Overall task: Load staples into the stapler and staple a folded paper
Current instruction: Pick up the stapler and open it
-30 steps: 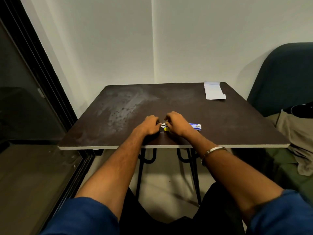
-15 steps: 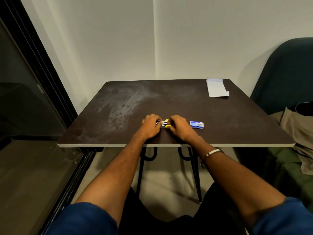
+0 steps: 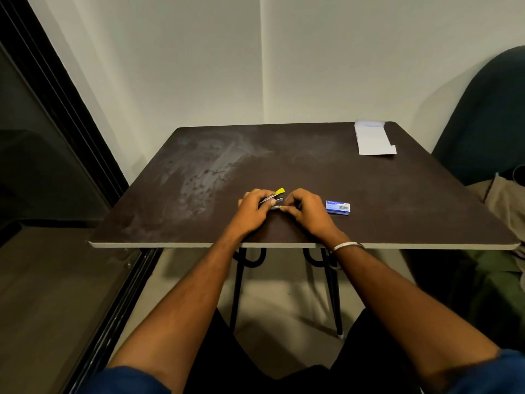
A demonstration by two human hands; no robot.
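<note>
A small stapler [image 3: 274, 198] with a yellow end lies near the front middle of the dark table [image 3: 312, 172]; its top is tilted up, yellow tip raised. My left hand [image 3: 253, 208] grips its left part. My right hand [image 3: 305, 208] pinches the thin metal part at its lower front end. A small blue staple box [image 3: 337, 207] lies just right of my right hand. The folded white paper [image 3: 372, 138] rests at the table's far right corner.
A dark sliding door frame [image 3: 65, 118] runs along the left. At the right stand a dark chair [image 3: 483, 109] and beige cloth [image 3: 508, 206]. White walls close the back; the table has thin black legs.
The stapler's yellow top has swung upward between my hands. My right hand has shifted left off the staple box, which now lies fully in view.
</note>
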